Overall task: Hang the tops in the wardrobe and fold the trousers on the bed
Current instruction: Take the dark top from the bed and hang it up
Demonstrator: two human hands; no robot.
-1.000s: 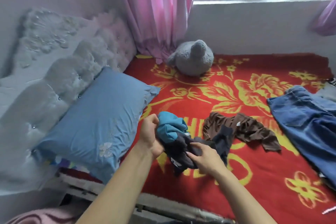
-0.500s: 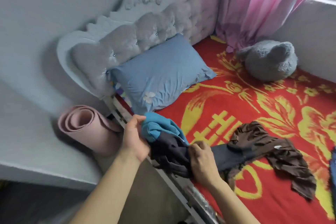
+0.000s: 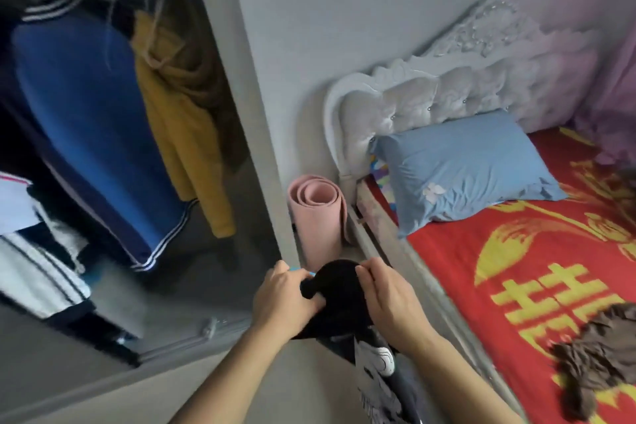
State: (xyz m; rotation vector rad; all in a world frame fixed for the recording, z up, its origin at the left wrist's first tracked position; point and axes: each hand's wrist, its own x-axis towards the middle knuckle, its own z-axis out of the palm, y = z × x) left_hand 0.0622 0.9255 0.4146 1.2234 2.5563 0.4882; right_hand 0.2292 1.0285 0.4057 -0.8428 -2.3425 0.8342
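Cloth first: a dark top (image 3: 339, 289) is held in the air between both hands, just off the near edge of the bed (image 3: 481, 268) and in front of the open wardrobe (image 3: 246, 96). Its upper part is bunched into a lump. The rest hangs down towards the floor and shows a white print. The left hand (image 3: 282, 299) has its fingers curled round the bunched part. The right hand (image 3: 389, 303) pinches the fabric at the top between thumb and fingertips. A thin blue sliver (image 3: 303, 271) shows above the left fingers (a hanger or another cloth, I cannot tell which).

The top looks light, soft and limp. It will likely sag and slip wherever it is not held, though nothing about it seems fragile. For hanging, I judge the best hold to be at the shoulder seams or the neck opening, with the hands spread apart so the garment opens out.

Inside the wardrobe hang a blue jacket (image 3: 86, 120) and a yellow coat (image 3: 179, 134). A rolled pink mat (image 3: 318, 213) stands just beside the bed's head corner. A blue pillow (image 3: 461, 172) lies at the head end against the tufted headboard (image 3: 430, 93). A crumpled brown garment (image 3: 599, 365) lies near the bed's near edge, well apart from the hands.
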